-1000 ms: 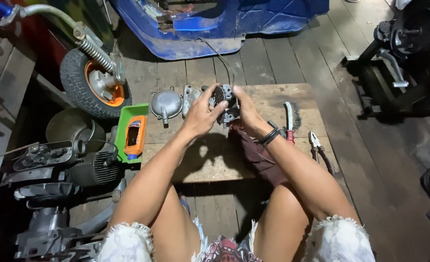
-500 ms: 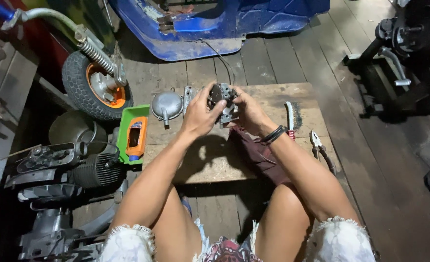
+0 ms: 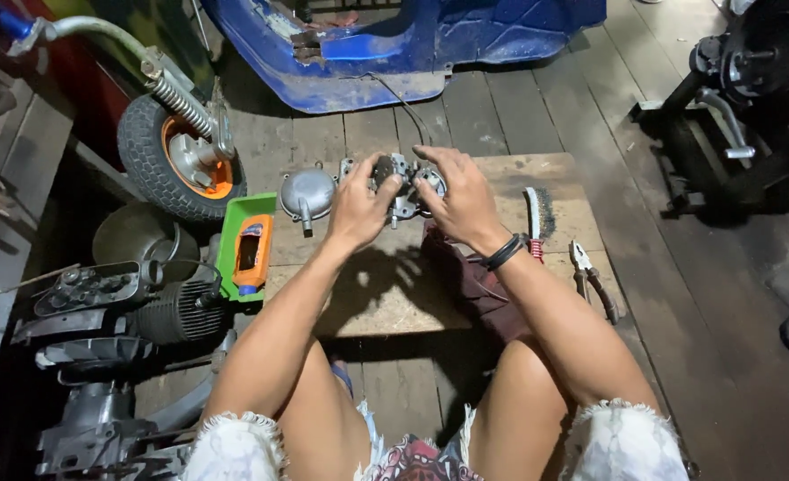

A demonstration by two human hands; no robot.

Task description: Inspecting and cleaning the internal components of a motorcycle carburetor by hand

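Observation:
A small grey metal carburettor body (image 3: 403,183) is held over a wooden board (image 3: 394,294) by both hands. My left hand (image 3: 359,207) grips its left side with the thumb on top. My right hand (image 3: 458,196) wraps its right side, a black band on the wrist. A round grey metal bowl cover (image 3: 306,193) lies on the board just left of the hands. Much of the carburettor is hidden under my fingers.
A wire brush (image 3: 535,214) and pliers (image 3: 590,281) lie right of the hands, a dark red rag (image 3: 466,281) below them. A green tray with an orange item (image 3: 245,249) sits left, beside a small wheel (image 3: 180,165), engine parts (image 3: 118,312) and a blue scooter body (image 3: 412,44).
The hands and the carburettor stay in nearly the same place; the fingers have shifted slightly on the part.

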